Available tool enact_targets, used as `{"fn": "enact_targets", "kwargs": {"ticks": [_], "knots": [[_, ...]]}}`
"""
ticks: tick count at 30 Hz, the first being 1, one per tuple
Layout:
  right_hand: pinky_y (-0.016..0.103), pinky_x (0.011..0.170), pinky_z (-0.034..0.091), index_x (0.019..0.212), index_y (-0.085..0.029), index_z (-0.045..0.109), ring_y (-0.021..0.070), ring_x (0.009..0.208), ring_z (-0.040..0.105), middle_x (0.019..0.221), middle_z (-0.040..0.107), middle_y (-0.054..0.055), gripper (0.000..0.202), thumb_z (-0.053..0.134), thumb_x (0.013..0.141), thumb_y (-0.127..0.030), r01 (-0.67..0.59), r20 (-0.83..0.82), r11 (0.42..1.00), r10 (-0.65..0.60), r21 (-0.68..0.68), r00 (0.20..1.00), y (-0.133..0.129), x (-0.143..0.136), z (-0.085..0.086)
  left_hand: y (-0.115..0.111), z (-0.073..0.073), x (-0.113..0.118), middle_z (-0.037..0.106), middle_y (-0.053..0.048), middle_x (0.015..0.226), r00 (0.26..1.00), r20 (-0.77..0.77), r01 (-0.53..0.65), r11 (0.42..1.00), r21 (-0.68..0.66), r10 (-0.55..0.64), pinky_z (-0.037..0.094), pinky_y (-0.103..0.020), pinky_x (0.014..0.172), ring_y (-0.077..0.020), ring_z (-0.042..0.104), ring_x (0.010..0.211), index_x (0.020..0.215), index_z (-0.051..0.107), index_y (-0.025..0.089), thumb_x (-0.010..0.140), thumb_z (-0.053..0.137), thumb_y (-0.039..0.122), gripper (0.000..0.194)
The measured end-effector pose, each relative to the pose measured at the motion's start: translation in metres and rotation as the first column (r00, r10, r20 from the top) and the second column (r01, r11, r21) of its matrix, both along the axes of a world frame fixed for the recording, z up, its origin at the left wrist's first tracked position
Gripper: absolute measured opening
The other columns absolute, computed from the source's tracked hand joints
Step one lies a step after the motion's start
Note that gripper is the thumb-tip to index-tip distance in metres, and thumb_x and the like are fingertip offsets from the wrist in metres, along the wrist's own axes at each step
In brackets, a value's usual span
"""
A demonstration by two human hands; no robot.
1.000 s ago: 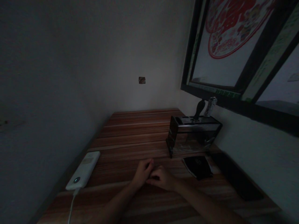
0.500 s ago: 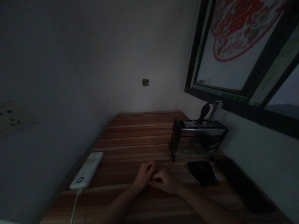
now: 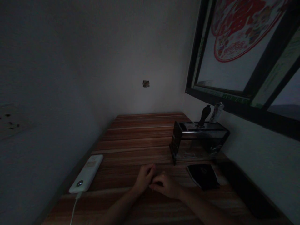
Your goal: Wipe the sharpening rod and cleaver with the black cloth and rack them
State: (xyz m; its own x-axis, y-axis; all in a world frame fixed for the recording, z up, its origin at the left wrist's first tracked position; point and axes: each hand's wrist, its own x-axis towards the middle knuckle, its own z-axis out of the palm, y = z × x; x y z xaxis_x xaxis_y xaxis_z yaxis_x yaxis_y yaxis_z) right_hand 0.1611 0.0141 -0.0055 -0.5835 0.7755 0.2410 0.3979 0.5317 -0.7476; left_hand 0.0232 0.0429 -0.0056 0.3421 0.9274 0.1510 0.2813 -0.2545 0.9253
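Note:
Over the wooden table (image 3: 131,136), both my hands are close together near the front middle. My left hand (image 3: 144,178) has its fingers curled in, with thumb and forefinger brought together. My right hand (image 3: 167,185) is also curled, thumb and forefinger bent toward the left hand, their tips almost meeting it. In the dim light, anything between the fingers is hidden or too small to see. Nearest on the right lies a flat black pouch (image 3: 203,176). Behind it stands a black box-shaped device (image 3: 199,134) with clear sides and a dark upright handle (image 3: 205,115).
To the left lies a white power bank (image 3: 87,172) with a white cable (image 3: 73,211) plugged in. A socket (image 3: 10,122) is on the left wall. A dark-framed window (image 3: 225,75) with a red decoration is at right. A dark strip (image 3: 248,190) runs along the right wall.
The whole view has shifted very slightly, so things sit a little lower. My hands keep nearly the same curled pose; nothing else has moved.

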Motion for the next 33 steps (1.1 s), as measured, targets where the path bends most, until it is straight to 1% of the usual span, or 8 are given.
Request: {"fn": "enact_targets", "kwargs": {"ticks": [5, 11, 16, 21, 24, 27, 33], "knots": [[0.019, 0.056, 0.037, 0.068, -0.014, 0.065, 0.0103, 0.056, 0.053, 0.061, 0.062, 0.001, 0.031, 0.048, 0.084, -0.034, -0.018, -0.015, 1.0, 0.018, -0.007, 1.0, 0.0001, -0.0005, 0.0015, 0.0006, -0.0015, 0.0001, 0.035, 0.004, 0.053, 1.0, 0.005, -0.003, 1.0, -0.004, 0.003, 0.026, -0.021, 0.05, -0.0093, 0.033, 0.053, 0.055, 0.04, 0.016, 0.08, 0.036, 0.043, 0.038], [0.019, 0.054, 0.036, 0.068, -0.014, 0.066, 0.01, 0.054, 0.053, 0.059, 0.062, 0.002, 0.032, 0.048, 0.084, -0.035, 0.001, 0.014, 1.0, -0.001, -0.005, 1.0, 0.0006, 0.0003, 0.0002, 0.0004, -0.0053, -0.0014, 0.037, 0.004, 0.053, 1.0, -0.004, 0.005, 1.0, 0.019, -0.005, 0.027, -0.02, 0.05, -0.009, 0.035, 0.053, 0.055, 0.042, 0.016, 0.082, 0.037, 0.044, 0.039], [0.019, 0.056, 0.037, 0.069, -0.014, 0.066, 0.0106, 0.056, 0.054, 0.061, 0.063, 0.002, 0.032, 0.048, 0.084, -0.036, 0.003, 0.018, 1.0, -0.003, 0.003, 1.0, -0.0005, -0.0001, -0.0001, 0.0007, -0.0046, -0.0015, 0.038, 0.004, 0.053, 1.0, 0.001, 0.012, 1.0, 0.021, -0.012, 0.028, -0.02, 0.05, -0.0087, 0.035, 0.053, 0.055, 0.041, 0.016, 0.083, 0.037, 0.044, 0.04], [0.02, 0.056, 0.037, 0.066, -0.014, 0.065, 0.0107, 0.055, 0.054, 0.058, 0.062, 0.002, 0.033, 0.048, 0.084, -0.036, 0.002, 0.014, 1.0, -0.003, 0.025, 1.0, -0.0003, -0.001, 0.0001, 0.0009, -0.0037, -0.0016, 0.038, 0.004, 0.054, 1.0, 0.016, 0.017, 1.0, 0.009, -0.018, 0.028, -0.02, 0.05, -0.009, 0.034, 0.053, 0.056, 0.042, 0.016, 0.082, 0.037, 0.044, 0.039], [0.02, 0.055, 0.037, 0.067, -0.014, 0.066, 0.0105, 0.054, 0.054, 0.059, 0.063, 0.002, 0.033, 0.047, 0.084, -0.035, -0.007, 0.009, 1.0, 0.007, 0.011, 1.0, -0.0003, -0.0003, -0.0011, 0.0008, -0.0039, -0.0016, 0.037, 0.004, 0.053, 1.0, 0.017, 0.016, 1.0, 0.008, -0.017, 0.028, -0.02, 0.05, -0.009, 0.034, 0.053, 0.055, 0.041, 0.016, 0.081, 0.037, 0.046, 0.04], [0.019, 0.053, 0.036, 0.068, -0.013, 0.066, 0.0099, 0.053, 0.053, 0.059, 0.062, 0.002, 0.032, 0.048, 0.084, -0.035, -0.004, 0.006, 1.0, 0.004, 0.007, 1.0, -0.0004, 0.0003, -0.0032, 0.0007, -0.0041, -0.0018, 0.037, 0.004, 0.053, 1.0, 0.011, 0.025, 1.0, 0.01, -0.025, 0.028, -0.02, 0.05, -0.009, 0.034, 0.053, 0.055, 0.041, 0.016, 0.081, 0.037, 0.047, 0.041], [0.019, 0.05, 0.034, 0.065, -0.014, 0.066, 0.0088, 0.05, 0.049, 0.055, 0.06, 0.0, 0.032, 0.048, 0.084, -0.035, 0.011, 0.018, 0.999, -0.011, 0.046, 1.0, -0.0004, -0.0012, -0.0055, -0.0003, -0.0041, -0.0019, 0.038, 0.004, 0.054, 1.0, 0.002, 0.028, 1.0, 0.01, -0.028, 0.028, -0.02, 0.051, -0.009, 0.035, 0.054, 0.055, 0.042, 0.016, 0.082, 0.037, 0.047, 0.041]]}}
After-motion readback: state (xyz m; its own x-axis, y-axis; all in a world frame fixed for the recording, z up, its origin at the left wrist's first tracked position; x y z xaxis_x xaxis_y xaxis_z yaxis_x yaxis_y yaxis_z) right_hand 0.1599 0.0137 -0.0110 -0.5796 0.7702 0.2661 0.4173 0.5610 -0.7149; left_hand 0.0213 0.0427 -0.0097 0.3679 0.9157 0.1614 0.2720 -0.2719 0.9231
